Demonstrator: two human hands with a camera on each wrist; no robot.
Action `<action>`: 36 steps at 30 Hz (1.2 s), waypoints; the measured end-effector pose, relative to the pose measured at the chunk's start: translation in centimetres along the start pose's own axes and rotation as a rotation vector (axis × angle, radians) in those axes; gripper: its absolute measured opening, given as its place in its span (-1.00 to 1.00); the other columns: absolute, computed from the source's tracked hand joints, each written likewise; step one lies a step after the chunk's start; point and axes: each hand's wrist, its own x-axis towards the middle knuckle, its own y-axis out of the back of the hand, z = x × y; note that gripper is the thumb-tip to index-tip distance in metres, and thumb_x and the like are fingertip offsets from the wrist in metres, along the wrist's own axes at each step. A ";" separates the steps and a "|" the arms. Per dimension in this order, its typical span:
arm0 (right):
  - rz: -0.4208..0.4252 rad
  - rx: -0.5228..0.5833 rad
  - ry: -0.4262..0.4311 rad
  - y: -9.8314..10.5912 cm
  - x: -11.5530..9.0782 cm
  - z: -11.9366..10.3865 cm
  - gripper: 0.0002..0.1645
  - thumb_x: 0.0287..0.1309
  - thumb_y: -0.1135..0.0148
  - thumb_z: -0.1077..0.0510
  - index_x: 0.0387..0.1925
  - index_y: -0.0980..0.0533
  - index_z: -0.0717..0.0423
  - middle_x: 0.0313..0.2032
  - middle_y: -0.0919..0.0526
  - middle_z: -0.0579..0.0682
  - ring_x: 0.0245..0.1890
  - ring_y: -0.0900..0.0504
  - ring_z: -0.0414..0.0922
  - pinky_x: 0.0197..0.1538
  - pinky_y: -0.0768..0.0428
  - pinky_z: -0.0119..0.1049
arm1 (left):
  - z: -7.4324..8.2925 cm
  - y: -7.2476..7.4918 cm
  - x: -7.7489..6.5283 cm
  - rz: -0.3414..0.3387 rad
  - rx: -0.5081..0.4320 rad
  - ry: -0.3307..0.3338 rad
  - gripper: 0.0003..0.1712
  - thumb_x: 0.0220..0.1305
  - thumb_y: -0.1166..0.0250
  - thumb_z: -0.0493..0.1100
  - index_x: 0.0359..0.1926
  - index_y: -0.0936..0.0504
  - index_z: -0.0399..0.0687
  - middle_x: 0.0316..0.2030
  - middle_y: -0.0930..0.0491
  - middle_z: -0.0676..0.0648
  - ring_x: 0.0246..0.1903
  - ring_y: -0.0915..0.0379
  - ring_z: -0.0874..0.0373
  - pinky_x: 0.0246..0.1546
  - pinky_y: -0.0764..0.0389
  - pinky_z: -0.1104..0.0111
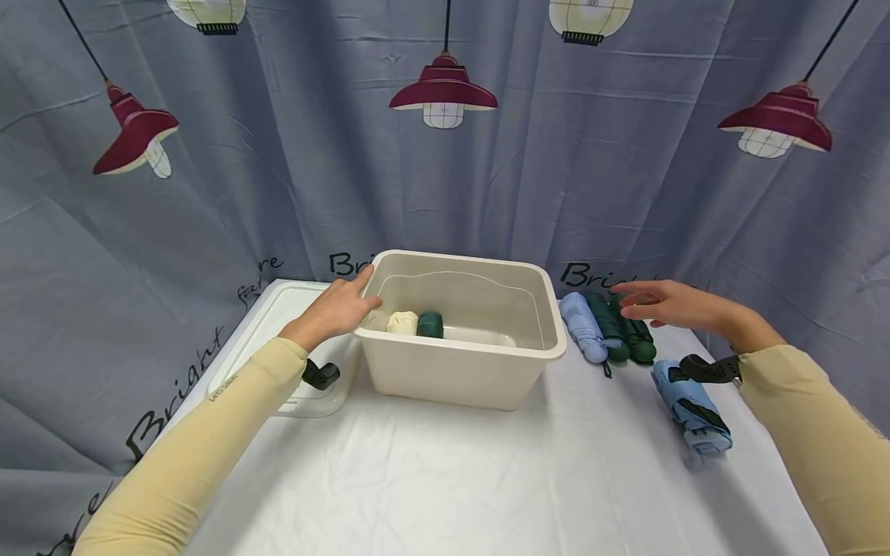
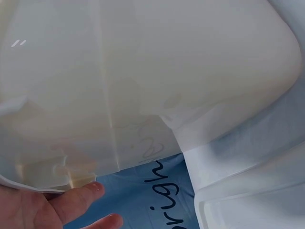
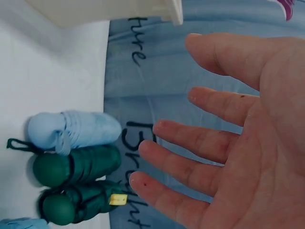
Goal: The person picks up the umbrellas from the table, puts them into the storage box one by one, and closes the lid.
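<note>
A cream plastic storage box (image 1: 452, 378) stands on the white table with its top uncovered. My left hand (image 1: 338, 309) holds its left rim, thumb over the edge; in the left wrist view, fingers (image 2: 78, 202) lie along the rim. Inside the box, the ends of a cream roll (image 1: 402, 323) and a dark green roll (image 1: 430, 324) show. Right of the box lie folded umbrellas, one light blue (image 3: 76, 130) and two dark green (image 3: 78, 165). Over them hovers my right hand (image 1: 670, 301), fingers spread and holding nothing in the right wrist view.
A white lid (image 1: 292, 305) lies left of the box, partly under my left arm. Near my right wrist is another light blue folded umbrella (image 1: 691, 405) with black straps. A grey-blue curtain (image 1: 313, 154) printed with lamps hangs behind the table.
</note>
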 end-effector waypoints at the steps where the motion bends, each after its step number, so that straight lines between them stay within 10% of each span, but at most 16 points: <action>1: 0.000 0.004 -0.004 -0.1 -0.1 0.3 -0.13 0.46 -0.07 -0.15 0.55 -0.05 0.22 0.38 -0.33 0.42 0.31 -0.41 0.32 0.16 -0.55 0.16 | 0.0 0.0 0.0 0.001 0.000 0.000 -0.09 0.41 -0.01 0.13 0.63 0.11 -0.01 -0.02 -0.63 -0.40 -0.20 -0.51 -0.07 0.02 -0.48 0.04; 23: -0.014 -0.009 -0.073 -1.6 -1.4 6.3 -0.05 0.44 -0.10 -0.15 0.52 0.00 0.36 0.38 -0.21 0.55 0.28 -0.37 0.44 0.11 -0.54 0.25 | 0.0 0.1 0.0 0.000 -0.017 0.012 -0.09 0.41 -0.02 0.14 0.63 0.12 0.02 0.34 -0.40 -0.38 0.15 -0.48 -0.11 0.23 -0.41 -0.04; 36: -0.001 -0.042 -0.109 -2.5 -1.8 9.1 -0.02 0.40 -0.14 -0.17 0.50 -0.03 0.40 0.36 -0.21 0.58 0.29 -0.29 0.50 0.09 -0.50 0.31 | -0.2 -0.1 0.2 0.008 -0.008 0.010 -0.08 0.39 -0.02 0.13 0.63 0.11 -0.01 -0.06 -0.63 -0.38 -0.14 -0.50 -0.09 0.10 -0.46 0.01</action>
